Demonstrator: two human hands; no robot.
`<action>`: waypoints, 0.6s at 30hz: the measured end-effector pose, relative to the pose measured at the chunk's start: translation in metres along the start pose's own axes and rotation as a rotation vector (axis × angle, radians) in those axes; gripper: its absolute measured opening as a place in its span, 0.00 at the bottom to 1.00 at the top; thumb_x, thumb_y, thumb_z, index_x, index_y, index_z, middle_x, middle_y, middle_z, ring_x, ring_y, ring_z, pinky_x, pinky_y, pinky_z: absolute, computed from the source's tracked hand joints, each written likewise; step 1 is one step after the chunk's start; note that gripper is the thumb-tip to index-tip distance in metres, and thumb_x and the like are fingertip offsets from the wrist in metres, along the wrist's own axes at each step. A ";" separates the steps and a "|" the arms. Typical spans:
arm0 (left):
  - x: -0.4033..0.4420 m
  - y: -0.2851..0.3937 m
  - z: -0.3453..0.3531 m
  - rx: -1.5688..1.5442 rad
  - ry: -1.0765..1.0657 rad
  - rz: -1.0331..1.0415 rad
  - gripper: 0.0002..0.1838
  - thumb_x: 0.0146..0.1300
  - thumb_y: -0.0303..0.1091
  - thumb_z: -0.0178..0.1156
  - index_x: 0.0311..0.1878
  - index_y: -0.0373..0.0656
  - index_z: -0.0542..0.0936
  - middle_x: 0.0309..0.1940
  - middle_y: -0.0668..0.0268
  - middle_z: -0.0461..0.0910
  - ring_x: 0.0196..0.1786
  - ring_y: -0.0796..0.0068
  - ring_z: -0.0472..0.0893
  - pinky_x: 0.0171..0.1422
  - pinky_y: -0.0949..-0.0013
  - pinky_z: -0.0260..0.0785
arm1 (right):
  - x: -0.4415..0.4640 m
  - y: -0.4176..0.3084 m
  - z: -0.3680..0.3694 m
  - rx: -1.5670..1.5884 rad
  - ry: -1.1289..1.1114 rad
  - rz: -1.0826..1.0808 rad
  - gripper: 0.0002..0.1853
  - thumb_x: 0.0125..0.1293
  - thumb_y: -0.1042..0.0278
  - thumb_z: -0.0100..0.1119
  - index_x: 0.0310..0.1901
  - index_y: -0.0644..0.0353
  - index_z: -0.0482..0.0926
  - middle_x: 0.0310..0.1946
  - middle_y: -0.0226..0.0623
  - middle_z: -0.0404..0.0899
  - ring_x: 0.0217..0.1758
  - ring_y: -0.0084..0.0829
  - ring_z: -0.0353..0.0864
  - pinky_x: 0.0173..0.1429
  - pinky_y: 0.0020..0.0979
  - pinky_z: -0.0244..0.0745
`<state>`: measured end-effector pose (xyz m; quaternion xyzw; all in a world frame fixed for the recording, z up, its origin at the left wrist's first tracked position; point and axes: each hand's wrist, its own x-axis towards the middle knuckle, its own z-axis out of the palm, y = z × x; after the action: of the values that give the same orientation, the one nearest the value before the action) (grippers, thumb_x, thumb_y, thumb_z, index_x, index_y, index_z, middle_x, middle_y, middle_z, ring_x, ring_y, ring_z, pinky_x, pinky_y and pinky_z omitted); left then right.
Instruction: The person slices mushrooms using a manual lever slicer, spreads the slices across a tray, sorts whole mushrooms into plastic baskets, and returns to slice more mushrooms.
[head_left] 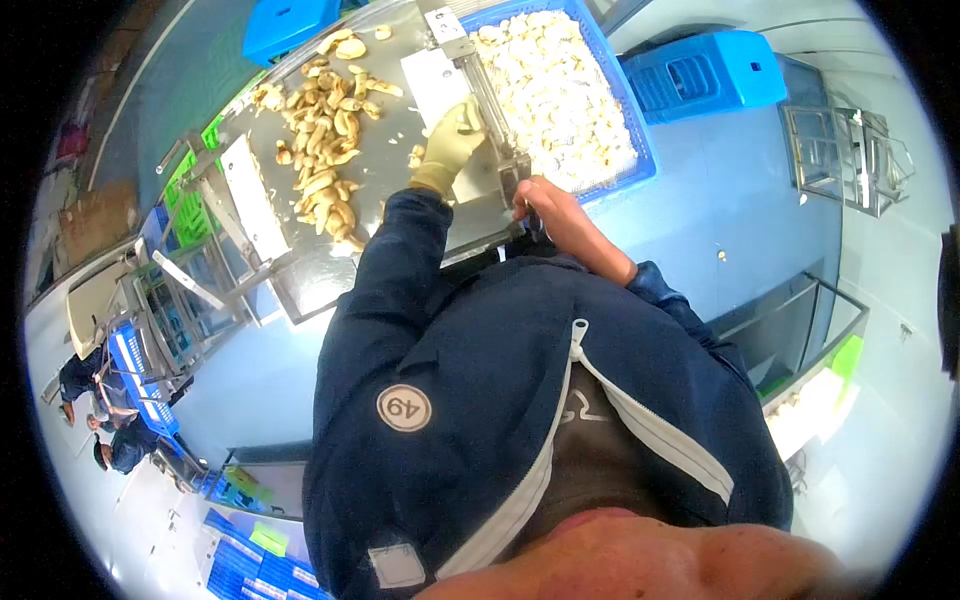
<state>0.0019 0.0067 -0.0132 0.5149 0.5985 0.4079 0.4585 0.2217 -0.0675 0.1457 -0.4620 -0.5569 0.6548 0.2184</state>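
My left hand, in a pale yellow glove, is over the white board beside a long metal cutter bar. Its fingers are curled closed; whatever they hold is hidden. My bare right hand is wrapped around the dark handle at the bar's near end. To the left, a heap of tan, elongated food pieces lies on the metal table; their exact kind is unclear. Beyond the bar, pale sliced pieces fill a blue basket.
A blue plastic stool stands right of the basket, and another blue plastic item is behind the table. Metal frames stand at far right. Green crates show past the table's left edge. People are at far left.
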 end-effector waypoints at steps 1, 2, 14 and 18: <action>-0.001 -0.002 -0.003 -0.018 -0.014 -0.042 0.33 0.55 0.31 0.66 0.65 0.36 0.68 0.43 0.54 0.82 0.46 0.67 0.81 0.51 0.71 0.71 | 0.001 -0.004 0.002 0.008 0.021 0.038 0.23 0.72 0.50 0.43 0.34 0.65 0.75 0.27 0.37 0.77 0.34 0.30 0.75 0.43 0.29 0.69; -0.001 -0.003 -0.006 -0.036 -0.028 -0.085 0.34 0.55 0.33 0.66 0.66 0.36 0.68 0.47 0.50 0.81 0.50 0.63 0.81 0.55 0.69 0.70 | 0.002 -0.004 0.004 0.008 0.030 0.044 0.23 0.72 0.50 0.43 0.34 0.65 0.75 0.27 0.38 0.77 0.34 0.30 0.75 0.43 0.28 0.69; -0.004 0.018 -0.013 0.091 -0.121 -0.123 0.37 0.57 0.33 0.67 0.69 0.38 0.63 0.40 0.55 0.84 0.43 0.65 0.83 0.51 0.70 0.72 | 0.010 0.090 0.015 -0.133 0.074 -0.073 0.21 0.72 0.51 0.43 0.32 0.63 0.73 0.26 0.37 0.73 0.32 0.30 0.71 0.40 0.30 0.67; -0.001 0.019 -0.010 0.151 -0.168 -0.102 0.37 0.58 0.29 0.65 0.70 0.40 0.62 0.38 0.58 0.84 0.41 0.68 0.82 0.48 0.71 0.73 | 0.003 0.013 0.010 -0.074 0.044 0.060 0.20 0.72 0.53 0.43 0.32 0.62 0.72 0.26 0.39 0.72 0.32 0.32 0.70 0.40 0.29 0.66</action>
<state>-0.0035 0.0079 0.0079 0.5494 0.6123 0.2932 0.4871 0.2146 -0.0743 0.1321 -0.5007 -0.5615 0.6297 0.1937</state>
